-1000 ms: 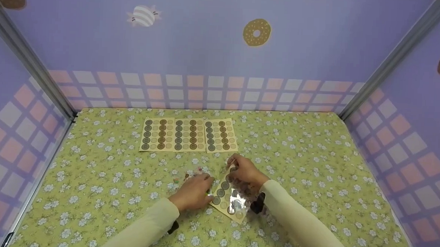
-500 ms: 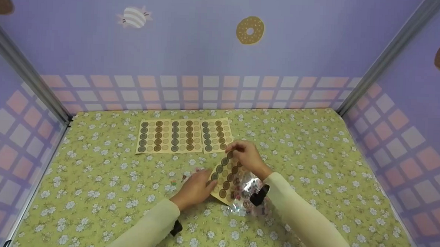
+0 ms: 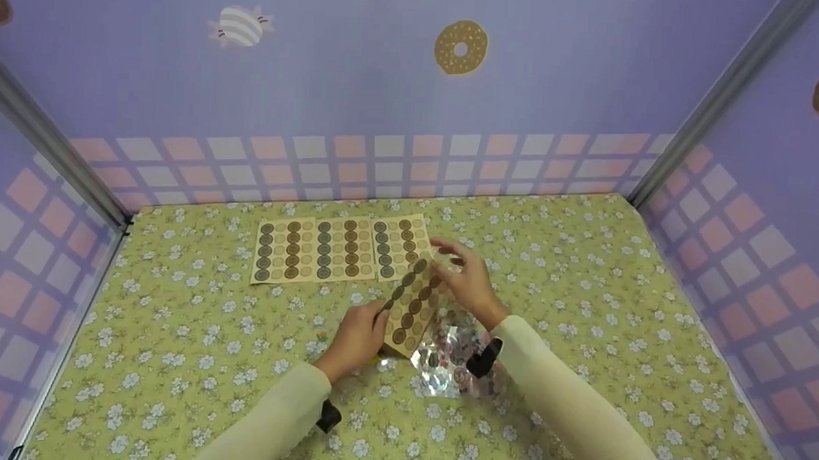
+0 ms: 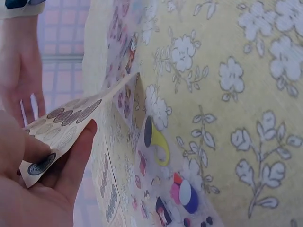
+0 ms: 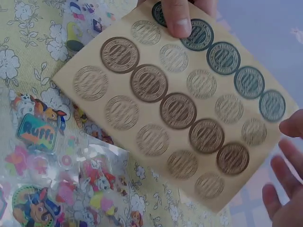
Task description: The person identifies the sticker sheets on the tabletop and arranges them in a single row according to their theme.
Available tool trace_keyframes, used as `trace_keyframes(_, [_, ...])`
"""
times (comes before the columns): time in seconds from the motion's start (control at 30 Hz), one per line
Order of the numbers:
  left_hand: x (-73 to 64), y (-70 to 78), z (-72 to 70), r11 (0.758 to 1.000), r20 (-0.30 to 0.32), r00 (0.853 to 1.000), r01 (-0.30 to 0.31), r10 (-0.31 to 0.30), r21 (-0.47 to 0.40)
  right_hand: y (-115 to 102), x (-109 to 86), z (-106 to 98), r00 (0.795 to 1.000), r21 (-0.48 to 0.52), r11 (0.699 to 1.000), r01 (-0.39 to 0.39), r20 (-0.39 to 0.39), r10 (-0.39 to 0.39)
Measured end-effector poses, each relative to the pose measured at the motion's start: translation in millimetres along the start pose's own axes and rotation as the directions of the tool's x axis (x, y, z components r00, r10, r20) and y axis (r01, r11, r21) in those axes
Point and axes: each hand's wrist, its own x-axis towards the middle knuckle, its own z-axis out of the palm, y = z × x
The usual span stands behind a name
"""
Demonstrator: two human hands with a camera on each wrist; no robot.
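Observation:
My left hand (image 3: 358, 333) pinches a sticker sheet (image 5: 156, 104) at one edge, its thumb on the printed face and fingers behind. The sheet is tan with rows of dark green, brown and pale round stickers. It is raised at a tilt off the cloth. My right hand (image 3: 468, 279) is at the sheet's far right edge; its fingers (image 5: 286, 163) are spread, one tip right at the edge. Just beyond, three similar sheets (image 3: 312, 250) lie side by side, the third slightly overlapped by the held sheet in the head view.
Shiny clear sheets of colourful cartoon stickers (image 5: 42, 165) lie under my right wrist. Another clear sticker sheet (image 4: 165, 189) lies near my left hand. A yellow flowered cloth (image 3: 189, 359) covers the table, with purple walls (image 3: 347, 75) around it.
The sticker sheet has been lifted off the clear sticker sheets and moved away from me, toward the row at the back. My right hand's fingers have loosened at its far edge.

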Motion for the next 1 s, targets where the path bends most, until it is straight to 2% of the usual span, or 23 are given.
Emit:
trace_keyframes(0.1, [1.5, -0.9, -4.1, 0.996, -0.052, 0.997, 0.053, -0.056, -0.071, 3.6, -0.9, -1.7, 0.997, -0.032, 0.996, -0.082, -0.014, 0.082])
trace_keyframes(0.2, [2.2, -0.3, -7.9, 0.976, -0.086, 0.986, 0.126, -0.142, -0.178, 7.1, -5.2, -0.1, 0.983, -0.016, 0.983, -0.185, 0.008, 0.185])
trace_keyframes(0.3, [2.9, 1.5, -9.7, 0.943, -0.101, 0.969, 0.191, -0.225, -0.273, 4.6, -11.7, 4.5, 0.958, 0.065, 0.957, -0.284, 0.072, 0.279])
trace_keyframes(0.43, [5.5, 5.5, -8.1, 0.904, -0.112, 0.946, 0.25, -0.305, -0.347, 3.0, -17.6, 12.5, 0.923, 0.246, 0.891, -0.382, 0.153, 0.353])
trace_keyframes(0.5, [7.1, 8.1, -6.1, 0.888, -0.117, 0.937, 0.266, -0.33, -0.375, 5.8, -18.2, 15.7, 0.916, 0.304, 0.864, -0.401, 0.16, 0.368])
trace_keyframes(0.57, [9.3, 9.0, -3.7, 0.875, -0.113, 0.932, 0.275, -0.344, -0.398, 4.5, -19.0, 15.9, 0.917, 0.325, 0.857, -0.399, 0.158, 0.367])
trace_keyframes(0.67, [11.3, 9.7, -1.0, 0.861, -0.095, 0.933, 0.278, -0.348, -0.426, 3.7, -18.4, 14.9, 0.917, 0.337, 0.853, -0.398, 0.13, 0.377])
trace_keyframes(0.8, [11.2, 8.6, -2.7, 0.824, -0.025, 0.934, 0.302, -0.357, -0.48, 6.2, -14.8, 9.8, 0.917, 0.377, 0.84, -0.391, 0.083, 0.39])
trace_keyframes(0.83, [9.9, 7.9, -4.6, 0.821, -0.002, 0.934, 0.313, -0.357, -0.477, 7.4, -13.4, 7.6, 0.917, 0.38, 0.84, -0.388, 0.065, 0.394])
trace_keyframes(0.9, [6.9, 5.6, -9.6, 0.845, 0.036, 0.938, 0.327, -0.346, -0.423, 10.1, -10.0, 2.1, 0.916, 0.373, 0.847, -0.379, 0.02, 0.401])
trace_keyframes(0.93, [4.4, 4.1, -12.7, 0.867, 0.052, 0.941, 0.328, -0.334, -0.375, 12.1, -8.2, -0.7, 0.915, 0.362, 0.853, -0.375, -0.005, 0.404])
trace_keyframes(1.0, [-1.1, 1.4, -19.4, 0.927, 0.065, 0.951, 0.311, -0.304, -0.209, 16.4, -4.5, -7.3, 0.911, 0.348, 0.861, -0.37, -0.047, 0.41])
